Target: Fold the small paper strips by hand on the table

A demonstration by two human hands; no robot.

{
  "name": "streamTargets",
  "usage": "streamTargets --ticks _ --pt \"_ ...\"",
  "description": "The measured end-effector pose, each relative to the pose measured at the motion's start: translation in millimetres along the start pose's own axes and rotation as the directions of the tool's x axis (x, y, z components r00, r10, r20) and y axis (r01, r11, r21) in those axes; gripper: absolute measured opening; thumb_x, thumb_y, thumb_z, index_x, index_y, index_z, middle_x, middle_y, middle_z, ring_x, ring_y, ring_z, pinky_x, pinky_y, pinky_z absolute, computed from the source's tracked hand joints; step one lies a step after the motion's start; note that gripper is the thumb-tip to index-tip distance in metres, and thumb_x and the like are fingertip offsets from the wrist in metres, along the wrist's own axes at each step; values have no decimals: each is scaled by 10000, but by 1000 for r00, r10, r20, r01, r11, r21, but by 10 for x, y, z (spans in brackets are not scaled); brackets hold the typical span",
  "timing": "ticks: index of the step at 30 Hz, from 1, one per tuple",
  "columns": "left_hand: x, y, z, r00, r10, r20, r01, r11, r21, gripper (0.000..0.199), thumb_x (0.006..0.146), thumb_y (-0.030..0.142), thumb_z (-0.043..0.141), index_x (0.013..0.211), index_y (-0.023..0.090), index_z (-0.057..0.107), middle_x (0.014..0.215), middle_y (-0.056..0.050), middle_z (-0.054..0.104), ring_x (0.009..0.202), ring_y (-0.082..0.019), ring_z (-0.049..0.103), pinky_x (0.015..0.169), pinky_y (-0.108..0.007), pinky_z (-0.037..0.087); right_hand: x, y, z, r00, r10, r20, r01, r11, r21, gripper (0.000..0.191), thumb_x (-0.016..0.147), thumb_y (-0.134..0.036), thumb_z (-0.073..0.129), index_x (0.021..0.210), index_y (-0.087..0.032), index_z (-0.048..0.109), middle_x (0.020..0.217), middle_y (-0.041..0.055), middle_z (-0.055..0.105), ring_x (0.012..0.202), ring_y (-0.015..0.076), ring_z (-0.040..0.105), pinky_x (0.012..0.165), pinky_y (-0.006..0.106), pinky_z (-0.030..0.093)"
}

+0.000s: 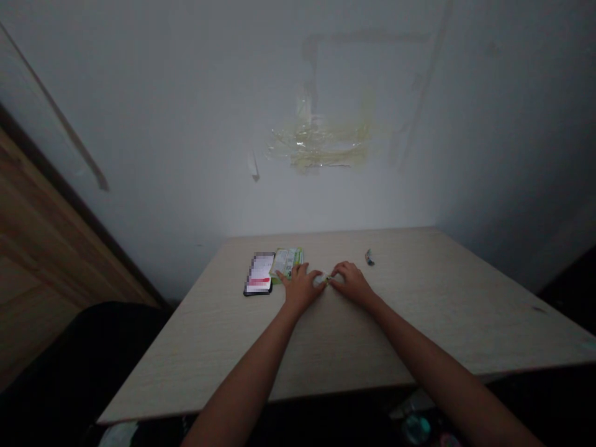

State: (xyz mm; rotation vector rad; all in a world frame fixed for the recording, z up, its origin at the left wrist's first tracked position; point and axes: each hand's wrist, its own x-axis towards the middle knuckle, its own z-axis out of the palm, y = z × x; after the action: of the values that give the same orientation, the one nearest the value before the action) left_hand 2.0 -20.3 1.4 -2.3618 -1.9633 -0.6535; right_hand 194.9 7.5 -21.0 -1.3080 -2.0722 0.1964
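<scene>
My left hand is over the table, its outer fingers spread across the lower edge of a green and white printed packet or leaflet. Its thumb and index finger curve toward a small whitish piece with a yellow-green part, pinching its left side. Just to the right, my right hand has bent fingers, and its fingertips close on the other side of that piece. The fingers partly cover it, and its kind is too small to make out. Left of the packet lies a phone with a lit, partly blurred screen.
On the pale wooden table, a small dark, colourful crumpled item lies right of my hands. A wall with peeling tape rises behind the far edge. A dark object stands at left, and several unclear items show beneath the front edge.
</scene>
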Motion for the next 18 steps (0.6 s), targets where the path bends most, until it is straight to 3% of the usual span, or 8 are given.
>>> streamTargets --ticks 4,12,18 --pt "11 -14 -18 999 -21 38 22 1000 -11 353 865 567 592 1188 462 688 1464 -53 521 1402 -353 361 1120 -766 46 13 72 -46 1000 -23 5 22 995 99 98 843 -229 664 885 -210 751 1002 73 667 1006 211 595 956 371 459" --pt "44 -12 -3 999 -31 34 32 999 -30 354 854 641 572 1095 436 729 1462 -36 528 1410 -356 352 1102 -782 25 23 167 -75 999 -31 45 23 987 160 102 814 -234 701 846 -243 797 1048 79 687 1034 227 616 976 395 470" --pt "66 -24 23 998 -33 60 34 999 -20 381 825 667 589 1110 448 716 1522 -22 462 1443 -375 295 1089 -795 14 65 247 -92 994 8 105 -23 988 150 97 814 -275 734 866 -239 807 1180 109 677 1137 259 589 1031 430 448"
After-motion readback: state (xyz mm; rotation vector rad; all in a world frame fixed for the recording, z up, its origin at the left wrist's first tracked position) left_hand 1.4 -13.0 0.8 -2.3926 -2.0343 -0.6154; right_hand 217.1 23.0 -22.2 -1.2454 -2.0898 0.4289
